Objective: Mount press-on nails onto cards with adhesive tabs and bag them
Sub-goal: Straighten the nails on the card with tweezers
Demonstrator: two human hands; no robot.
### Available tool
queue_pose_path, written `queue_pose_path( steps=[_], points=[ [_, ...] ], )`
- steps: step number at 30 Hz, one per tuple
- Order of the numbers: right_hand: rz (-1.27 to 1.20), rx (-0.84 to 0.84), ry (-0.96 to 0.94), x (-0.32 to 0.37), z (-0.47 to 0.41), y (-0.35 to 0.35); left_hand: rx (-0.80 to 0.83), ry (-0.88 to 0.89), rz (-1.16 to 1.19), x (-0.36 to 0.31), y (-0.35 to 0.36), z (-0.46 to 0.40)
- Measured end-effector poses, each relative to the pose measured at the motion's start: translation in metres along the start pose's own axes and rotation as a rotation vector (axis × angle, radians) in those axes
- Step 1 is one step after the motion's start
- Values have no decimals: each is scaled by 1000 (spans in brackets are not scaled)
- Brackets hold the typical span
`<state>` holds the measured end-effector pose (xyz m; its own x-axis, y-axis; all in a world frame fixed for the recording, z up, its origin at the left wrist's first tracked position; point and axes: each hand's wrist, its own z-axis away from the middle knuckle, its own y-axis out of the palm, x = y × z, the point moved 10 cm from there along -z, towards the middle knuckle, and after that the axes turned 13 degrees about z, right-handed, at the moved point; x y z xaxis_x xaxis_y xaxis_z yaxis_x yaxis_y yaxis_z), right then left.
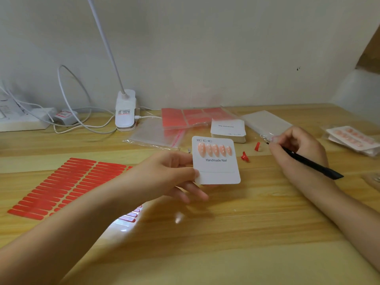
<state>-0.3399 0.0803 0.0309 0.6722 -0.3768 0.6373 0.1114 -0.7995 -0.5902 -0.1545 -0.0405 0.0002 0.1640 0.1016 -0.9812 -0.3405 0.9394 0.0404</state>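
Above the wooden desk, the left hand pinches one white card by its left edge, with five pink nails stuck in a row on top. Right of the card, the right hand curls around one black pen. Its fingertips blur, so anything tiny there is hard to see.

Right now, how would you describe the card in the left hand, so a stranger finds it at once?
Start at the white lamp base by the wall and come forward to the left hand. It holds a white card above the table. Unlike the blank stack behind, this card carries five peach nails.
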Motion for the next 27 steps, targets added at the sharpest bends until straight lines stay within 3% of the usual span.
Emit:
queue_pose_path(
  steps=[8,17,23,25,27],
  points=[
    [-161,32,-88,22,7,-1,43,-153,-115,11,2,4],
    [190,155,-482,56,26,20,-22,-174,-370,10,-8,4],
    [231,231,-505,56,31,31,-77,-209,-599,8,-18,8],
    [255,262,-505,55,31,35,-98,-142,-765,-4,-19,12],
    [297,300,-497,54,31,40,-100,39,-1014,-23,-5,21]
  ],
)
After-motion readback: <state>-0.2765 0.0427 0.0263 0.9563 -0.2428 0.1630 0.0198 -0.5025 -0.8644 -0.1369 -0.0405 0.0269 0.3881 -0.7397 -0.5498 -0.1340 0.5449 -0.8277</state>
